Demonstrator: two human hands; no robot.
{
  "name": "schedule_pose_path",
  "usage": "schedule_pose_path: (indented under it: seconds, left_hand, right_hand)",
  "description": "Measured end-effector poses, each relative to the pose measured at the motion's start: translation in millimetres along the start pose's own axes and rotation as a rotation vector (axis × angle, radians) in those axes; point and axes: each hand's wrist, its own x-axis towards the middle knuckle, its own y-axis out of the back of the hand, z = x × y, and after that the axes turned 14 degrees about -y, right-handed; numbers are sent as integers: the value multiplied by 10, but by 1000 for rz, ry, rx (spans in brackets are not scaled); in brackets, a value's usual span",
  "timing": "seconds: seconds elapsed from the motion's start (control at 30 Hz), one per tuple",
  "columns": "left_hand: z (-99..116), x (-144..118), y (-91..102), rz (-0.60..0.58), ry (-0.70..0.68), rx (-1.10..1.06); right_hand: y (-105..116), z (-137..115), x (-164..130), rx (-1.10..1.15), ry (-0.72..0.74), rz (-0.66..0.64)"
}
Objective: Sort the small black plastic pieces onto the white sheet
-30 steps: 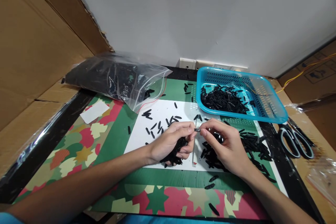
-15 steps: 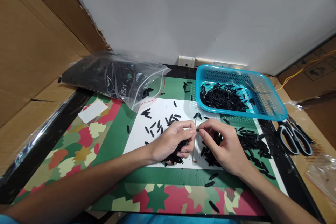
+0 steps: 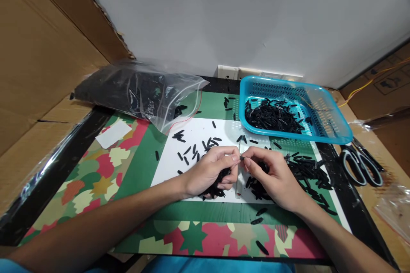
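Observation:
Above the white sheet (image 3: 165, 175), my left hand (image 3: 208, 170) is closed, with a bunch of small, slim black pieces (image 3: 221, 181) under its curled fingers. Its thumb and forefinger meet one end of a single black piece (image 3: 242, 158). The other end of that piece sits in a pinch of my right hand (image 3: 275, 175). A narrow clear strip (image 3: 238, 190) lies on the sheet below and between the hands. More black pieces lie beneath my right hand, partly hidden by it. To the right of that hand spreads a pile of similar pieces (image 3: 307, 172).
A blue basket (image 3: 297, 137) holding many black pieces stands at the back right. A clear zip bag (image 3: 128, 89) full of dark material lies at the back left. Scissors (image 3: 360, 166) rest at the right edge. Cardboard (image 3: 41, 42) stands on the left, before a wall.
The hands hold almost the same pose around the single black piece, with the fingertips slightly shifted. The whole view has moved a little.

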Motion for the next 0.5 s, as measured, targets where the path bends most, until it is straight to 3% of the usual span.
schedule_pose_path:
  seconds: [0.33, 0.5]
  left_hand:
    - [-3, 3, 12, -4, 10, -12]
    - [6, 2, 17, -3, 8, -6]
  right_hand:
    - [20, 57, 0, 113, -29, -69]
    - [16, 89, 8, 167, -19, 53]
